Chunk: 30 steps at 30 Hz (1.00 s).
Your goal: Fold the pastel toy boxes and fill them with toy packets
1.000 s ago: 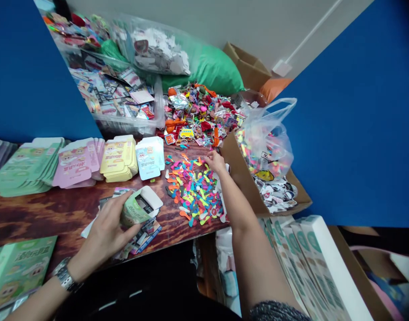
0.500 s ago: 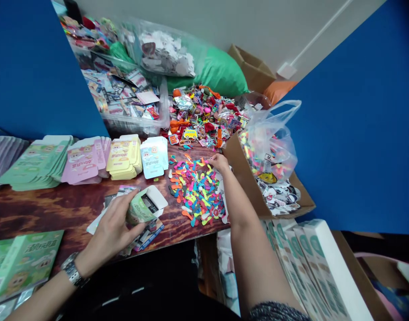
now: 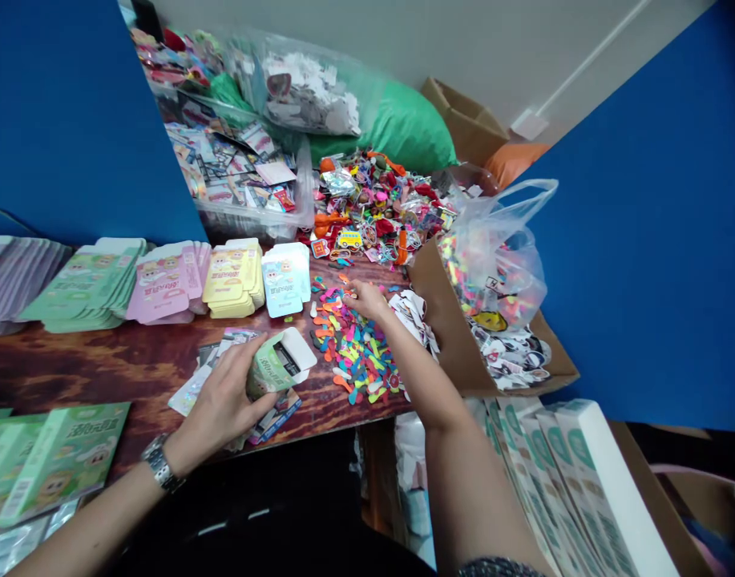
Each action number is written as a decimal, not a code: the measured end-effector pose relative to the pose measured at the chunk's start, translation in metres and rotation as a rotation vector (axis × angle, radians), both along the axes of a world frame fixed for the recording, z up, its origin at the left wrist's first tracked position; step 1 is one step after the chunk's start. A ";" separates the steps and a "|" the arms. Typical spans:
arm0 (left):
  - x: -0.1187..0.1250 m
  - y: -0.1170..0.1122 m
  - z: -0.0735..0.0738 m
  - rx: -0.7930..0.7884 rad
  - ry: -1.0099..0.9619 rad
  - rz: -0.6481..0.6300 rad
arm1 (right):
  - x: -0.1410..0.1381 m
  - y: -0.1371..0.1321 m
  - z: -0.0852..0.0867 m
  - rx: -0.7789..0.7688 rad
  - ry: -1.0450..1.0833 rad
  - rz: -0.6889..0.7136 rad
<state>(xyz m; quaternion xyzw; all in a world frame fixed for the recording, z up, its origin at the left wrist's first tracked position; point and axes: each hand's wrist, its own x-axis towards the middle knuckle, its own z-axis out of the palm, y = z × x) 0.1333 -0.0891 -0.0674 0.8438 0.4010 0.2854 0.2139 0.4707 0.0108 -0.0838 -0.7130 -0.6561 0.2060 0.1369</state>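
1. Two blue partition panels (image 3: 60, 120) close in the scene on either side, with a pale wall (image 3: 463, 40) behind.
2. The dark, wood-grained tabletop (image 3: 60, 365) runs across the view and carries most of the things.
3. A white-ended stack of printed boxes (image 3: 575, 489) stands at lower right, below the tabletop's edge, beside a cardboard carton (image 3: 457, 320) holding a knotted-looking plastic bag (image 3: 493, 256) and black-and-white sticker cut-outs (image 3: 511, 361).
4. Farther off lie a clear plastic bin of printed cards (image 3: 240, 172) and a heap of mixed colourful trinkets (image 3: 379, 208).
5. Flat box blanks sit in rows along the tabletop: green (image 3: 87, 284), pink (image 3: 166, 280), yellow (image 3: 232, 276) and pale blue (image 3: 286, 279).
6. The left hand (image 3: 223, 397), a metal-link wristwatch (image 3: 161, 463) on its wrist, has a firm, wrapped grip on a half-folded green carton (image 3: 271, 369), which sits just above loose foil cards (image 3: 199, 373) on the tabletop.
7. The right hand (image 3: 367, 300) reaches out over a spread of small multicoloured pieces (image 3: 355, 349) — its grip narrow, fingertips (image 3: 350, 290) down at the pile's edge, though whether a piece is pinched there is too small to tell.
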 end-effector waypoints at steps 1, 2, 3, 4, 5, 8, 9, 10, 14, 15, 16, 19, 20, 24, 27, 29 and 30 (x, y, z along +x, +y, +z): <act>0.000 0.000 0.000 -0.005 0.000 0.002 | -0.003 0.001 0.000 0.009 -0.012 0.006; -0.001 -0.001 -0.001 -0.011 0.000 0.009 | -0.004 0.001 0.002 0.020 -0.019 0.014; -0.002 -0.001 -0.002 -0.019 0.000 0.017 | -0.005 0.000 0.005 0.032 -0.023 0.024; -0.002 -0.001 -0.003 -0.026 0.001 0.027 | -0.005 -0.002 0.010 0.046 -0.022 0.034; -0.002 -0.001 -0.004 -0.030 0.000 0.040 | -0.004 -0.005 0.017 0.061 -0.017 0.042; 0.001 0.002 -0.008 -0.022 0.004 0.077 | -0.008 -0.020 0.044 0.107 0.016 0.049; 0.003 0.003 -0.009 -0.024 0.007 0.087 | -0.012 -0.027 0.053 0.110 0.043 0.056; 0.005 0.005 -0.009 -0.033 0.010 0.097 | -0.018 -0.034 0.062 0.100 0.095 0.078; 0.014 0.010 -0.008 -0.088 0.024 0.131 | -0.060 -0.062 0.088 0.062 0.368 0.313; 0.015 0.010 -0.008 -0.090 0.028 0.132 | -0.073 -0.069 0.091 0.085 0.352 0.378; 0.016 0.010 -0.008 -0.084 0.030 0.128 | -0.085 -0.074 0.092 0.113 0.287 0.427; 0.015 0.006 -0.008 -0.041 0.038 0.108 | -0.116 -0.087 0.089 0.147 0.024 0.492; 0.014 0.004 -0.009 -0.030 0.042 0.104 | -0.123 -0.090 0.086 0.153 -0.017 0.489; 0.006 -0.003 -0.011 -0.008 0.037 0.126 | -0.134 -0.102 0.074 0.260 0.111 0.487; 0.004 -0.006 -0.014 0.014 0.021 0.122 | -0.137 -0.110 0.067 0.345 0.098 0.527; 0.004 -0.007 -0.016 0.021 -0.001 0.119 | -0.139 -0.114 0.066 0.414 0.082 0.564; 0.004 -0.007 -0.016 0.017 -0.013 0.122 | -0.138 -0.114 0.067 0.457 0.113 0.585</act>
